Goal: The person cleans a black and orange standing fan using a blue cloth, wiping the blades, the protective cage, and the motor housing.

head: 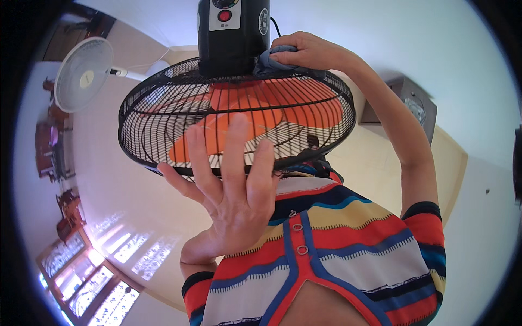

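A fan with a black wire guard (134,110) and orange blades (244,126) is in front of my chest. Its black housing (232,45), with a control panel and a red button, rises beyond the guard at the top of the view. My left hand (234,195) lies against the near side of the guard with its fingers spread, the thumb by the lower rim. With my right hand (306,53) I grip a bunched blue-grey cloth (271,61). The cloth presses on the guard's upper edge, beside the housing.
A white fan on a pole (83,75) stands to the left. Wooden furniture (69,212) lines the far left side, above a bright patterned door or window (94,281). A dark cabinet (424,110) stands against the wall behind my right arm. A black cable (276,26) runs beside the housing.
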The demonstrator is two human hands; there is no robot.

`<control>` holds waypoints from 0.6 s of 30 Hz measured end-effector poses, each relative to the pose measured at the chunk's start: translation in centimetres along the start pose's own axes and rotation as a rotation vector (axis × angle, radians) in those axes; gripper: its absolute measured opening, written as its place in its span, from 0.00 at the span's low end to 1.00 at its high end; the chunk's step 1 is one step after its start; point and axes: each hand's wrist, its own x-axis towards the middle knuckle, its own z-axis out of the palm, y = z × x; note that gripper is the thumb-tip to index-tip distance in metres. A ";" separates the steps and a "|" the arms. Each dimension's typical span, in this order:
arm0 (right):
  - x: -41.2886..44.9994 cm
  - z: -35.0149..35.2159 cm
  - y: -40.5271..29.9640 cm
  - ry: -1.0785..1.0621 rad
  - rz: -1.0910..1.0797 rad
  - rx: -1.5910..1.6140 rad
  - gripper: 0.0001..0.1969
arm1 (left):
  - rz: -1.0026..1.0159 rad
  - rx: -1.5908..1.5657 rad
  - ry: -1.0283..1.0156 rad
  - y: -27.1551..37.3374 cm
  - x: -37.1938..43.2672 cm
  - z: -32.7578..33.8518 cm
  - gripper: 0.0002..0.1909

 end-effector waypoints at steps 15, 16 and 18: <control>-2.8 0.1 -0.5 0.045 -0.491 0.136 0.14 | -0.129 0.331 0.021 5.8 0.5 3.2 0.16; -1.9 1.1 0.6 0.081 -0.379 0.140 0.16 | -0.088 0.290 0.012 5.7 0.2 3.4 0.35; -0.2 1.8 2.1 0.046 -0.250 0.114 0.21 | -0.069 0.300 0.003 5.5 -0.5 3.5 0.34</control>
